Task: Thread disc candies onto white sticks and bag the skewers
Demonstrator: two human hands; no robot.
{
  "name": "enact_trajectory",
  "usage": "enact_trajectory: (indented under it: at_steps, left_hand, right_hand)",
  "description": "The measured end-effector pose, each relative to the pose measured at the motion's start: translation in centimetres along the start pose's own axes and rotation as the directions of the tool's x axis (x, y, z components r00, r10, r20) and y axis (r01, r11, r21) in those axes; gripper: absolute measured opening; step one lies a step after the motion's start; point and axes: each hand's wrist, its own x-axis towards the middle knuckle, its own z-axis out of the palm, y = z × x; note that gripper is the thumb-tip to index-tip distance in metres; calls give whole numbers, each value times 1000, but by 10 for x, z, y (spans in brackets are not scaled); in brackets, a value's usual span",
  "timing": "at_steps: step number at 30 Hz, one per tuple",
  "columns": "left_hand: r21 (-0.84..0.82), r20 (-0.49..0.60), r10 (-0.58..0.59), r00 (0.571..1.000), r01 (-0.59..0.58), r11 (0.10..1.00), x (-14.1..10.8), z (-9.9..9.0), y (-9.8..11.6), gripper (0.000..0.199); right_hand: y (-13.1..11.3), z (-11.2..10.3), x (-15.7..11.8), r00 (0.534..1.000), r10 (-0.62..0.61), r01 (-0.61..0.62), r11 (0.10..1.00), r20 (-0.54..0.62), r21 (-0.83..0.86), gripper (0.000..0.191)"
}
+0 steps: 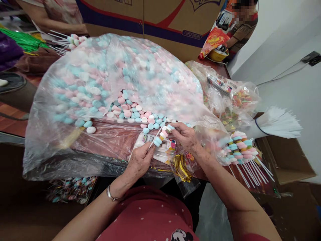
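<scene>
Near the table's front edge, my left hand (141, 160) is closed around the lower end of a candy skewer (163, 134). Blue, white, pink and yellowish pieces are threaded on it, slanting up to the right. At its upper end, my right hand (185, 136) pinches a blue marshmallow (170, 127) that touches the row. Just behind the fingers lie loose pink, blue and white marshmallows (136, 113), spilling from a large clear plastic bag (75, 73). Below the skewer are a printed packet (160, 151) and a bundle of gold twist ties (182, 167).
Finished-looking skewers (239, 147) lie at the right, beside a bundle of white sticks (278, 124). More skewers (75, 41) lie at the far left. Behind the bag stands a large cardboard box (160, 20). Bags of gummies (240, 98) sit at the right. Two other people are nearby.
</scene>
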Motion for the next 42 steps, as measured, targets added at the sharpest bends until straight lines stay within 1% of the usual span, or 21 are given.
enact_trajectory:
  at_steps: [2,3,5,7,9,13,18,20,21,22,24,26,28,29,31,33,35,38,40,42]
  left_hand:
    - [10,0,-2,1000,2,1000,0,1,1,29]
    - [16,-1,-4,1000,4,1000,-1,1,2,29]
    - [25,-7,-4,1000,5,1000,-1,1,3,27]
    - [28,-16,5,1000,-5,1000,-1,1,3,26]
    - [30,-24,16,1000,-15,999,-1,1,2,25]
    - [28,-47,19,999,-18,999,-1,3,-3,25]
    - [-8,-59,16,998,-16,1000,-1,3,-6,26]
    - [-27,-56,1,998,-2,1000,-1,2,-5,27]
    - [-44,-52,-7,999,4,999,-2,2,-5,27]
    - [-67,-49,-13,999,9,998,-2,2,-5,27]
    - [-123,-43,-26,999,20,992,-2,1,-5,27]
    - [-164,-44,-35,998,27,986,-3,1,-4,27]
    - [-172,-55,-28,998,18,985,-4,0,-1,26]
    - [-165,-56,-18,998,9,986,-5,-1,1,26]
    - [-141,-45,14,999,-20,990,-5,-2,5,25]
    - [-124,-25,47,999,-50,991,-6,-2,8,26]
    - [-135,-15,53,998,-54,989,-7,-2,10,28]
    - [-212,-3,1,1000,-1,977,-8,1,10,32]
    - [-266,13,-39,999,41,963,-9,3,8,35]
    - [-303,26,-76,997,80,950,-11,6,5,37]
  right_hand:
    - [1,2,-2,1000,-16,16,1000,1,-4,32]
    - [0,3,-3,999,-34,34,999,-2,-36,33]
    - [-2,3,-3,996,-85,82,984,-12,-158,32]
    - [-4,3,-4,991,-137,130,950,-5,-283,31]
    - [-6,3,-5,984,-179,176,920,24,-350,32]
    - [-6,3,-6,969,-228,246,890,93,-384,36]
    - [-13,2,-7,970,-199,240,876,140,-417,38]
    - [-18,3,-8,967,-213,251,895,142,-370,41]
    - [-20,3,-9,969,-211,243,916,131,-319,46]
    - [-21,4,-10,975,-198,218,944,105,-249,54]
    - [-23,8,-14,991,-130,131,990,23,-50,75]
    - [-23,13,-19,999,-37,43,981,-37,187,93]
    - [-25,20,-24,998,53,-41,920,-21,389,100]
    - [-26,24,-27,996,89,-79,883,1,462,98]
    - [-29,31,-32,990,138,-125,825,19,551,90]
    - [-31,38,-36,988,155,-119,803,-12,584,77]
    - [-32,43,-38,988,145,-91,805,-45,586,65]
    - [-34,47,-38,992,118,-75,814,-38,577,53]
    - [-35,47,-38,994,112,-90,815,-4,573,52]
    - [-37,45,-38,993,116,-106,807,20,581,55]
